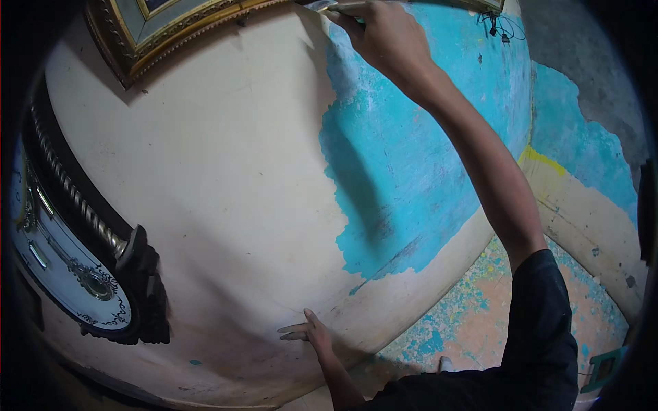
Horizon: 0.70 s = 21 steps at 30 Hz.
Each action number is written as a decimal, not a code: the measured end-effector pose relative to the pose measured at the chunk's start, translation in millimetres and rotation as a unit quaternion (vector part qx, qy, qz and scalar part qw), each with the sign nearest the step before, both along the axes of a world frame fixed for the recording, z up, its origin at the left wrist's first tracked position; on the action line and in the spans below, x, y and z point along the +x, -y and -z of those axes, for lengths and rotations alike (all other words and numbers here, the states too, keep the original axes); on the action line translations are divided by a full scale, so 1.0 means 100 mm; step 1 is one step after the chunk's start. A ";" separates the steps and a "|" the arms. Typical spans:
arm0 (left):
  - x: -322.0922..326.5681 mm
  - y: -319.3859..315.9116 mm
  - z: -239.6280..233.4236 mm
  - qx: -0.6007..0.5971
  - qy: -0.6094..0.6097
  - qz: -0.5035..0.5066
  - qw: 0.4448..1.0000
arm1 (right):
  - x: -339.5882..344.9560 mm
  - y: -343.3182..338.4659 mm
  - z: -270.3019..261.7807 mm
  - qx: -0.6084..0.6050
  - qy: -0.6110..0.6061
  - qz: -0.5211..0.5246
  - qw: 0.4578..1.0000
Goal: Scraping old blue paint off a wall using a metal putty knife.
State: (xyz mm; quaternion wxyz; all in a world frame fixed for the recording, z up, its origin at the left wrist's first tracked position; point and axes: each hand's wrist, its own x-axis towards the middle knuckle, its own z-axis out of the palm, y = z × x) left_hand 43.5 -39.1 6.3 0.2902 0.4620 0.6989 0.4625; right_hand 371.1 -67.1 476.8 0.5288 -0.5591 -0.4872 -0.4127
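Note:
My right hand (388, 38) is raised to the top of the view. It grips a small tool with a shiny metal blade, apparently a paint scraper (323, 6), whose handle is mostly hidden by the fingers. The blade is close to the cream-painted wall (231, 169), near the ragged border where turquoise paint (411, 169) shows. Low down, my left hand (316, 334) has its fingers spread beside the cream surface and holds nothing. Whether its fingertips touch the wall I cannot tell.
An ornate gilt picture frame (149, 64) hangs upper left; a dark wall clock (136, 287) is below it. Another frame (493, 4) and dangling cables (498, 28) are upper right. Paint flakes (432, 341) litter the floor. A green object, perhaps a stool (599, 372), stands lower right.

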 end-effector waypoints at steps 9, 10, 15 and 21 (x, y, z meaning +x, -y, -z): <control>-0.11 0.00 0.02 -0.034 -0.018 0.069 0.997 | 0.12 0.11 0.75 -0.055 -0.009 0.032 0.998; -0.14 0.01 0.01 -0.041 -0.020 0.081 0.996 | 0.14 0.09 0.74 -0.046 0.002 0.038 0.998; -0.23 -0.03 0.26 -0.068 -0.023 0.142 0.987 | 0.17 0.06 0.26 0.026 0.090 0.060 0.994; -0.35 -0.14 0.36 -0.097 -0.025 0.212 0.972 | 0.28 0.14 0.49 -0.049 0.070 0.097 0.992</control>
